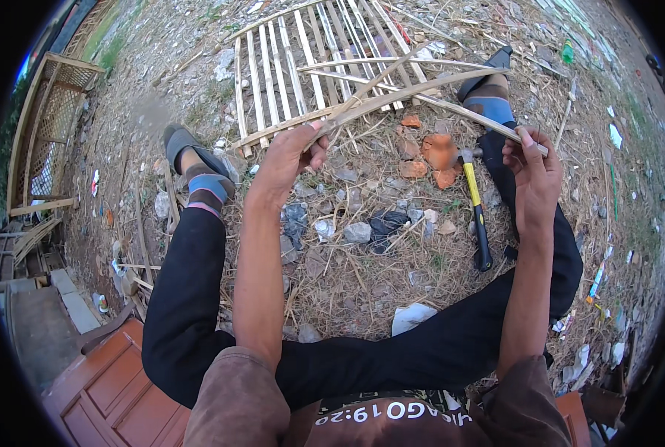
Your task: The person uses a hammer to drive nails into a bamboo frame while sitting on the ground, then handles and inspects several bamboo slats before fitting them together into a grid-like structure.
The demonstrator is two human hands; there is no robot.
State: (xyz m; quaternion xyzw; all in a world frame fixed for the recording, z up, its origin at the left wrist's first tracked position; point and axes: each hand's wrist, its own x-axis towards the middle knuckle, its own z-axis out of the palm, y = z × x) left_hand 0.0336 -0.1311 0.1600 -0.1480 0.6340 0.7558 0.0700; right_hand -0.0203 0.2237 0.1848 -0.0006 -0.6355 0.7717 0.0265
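Observation:
Several bamboo strips end in my left hand (pixel 295 153), whose fingers and thumb are closed round them. One of these, a curved bamboo strip (pixel 414 91), reaches right toward the shoe. My right hand (pixel 532 167) pinches the near end of another bamboo strip (pixel 467 113), which slants up and left, crossing the curved one. Beyond the strips lies a slatted bamboo panel (pixel 279 71), flat on the ground. A hammer (pixel 477 208) with a yellow and black handle rests between my legs, nearest my right hand, its head beside broken orange brick pieces (pixel 439 151).
My legs are spread on rubble and dry grass, with a shoe (pixel 187 149) at left. Stones (pixel 357 232) and black plastic scraps (pixel 387 226) lie between them. A wooden lattice frame (pixel 51 134) stands far left; a brown panelled wooden board (pixel 116 384) lies at lower left.

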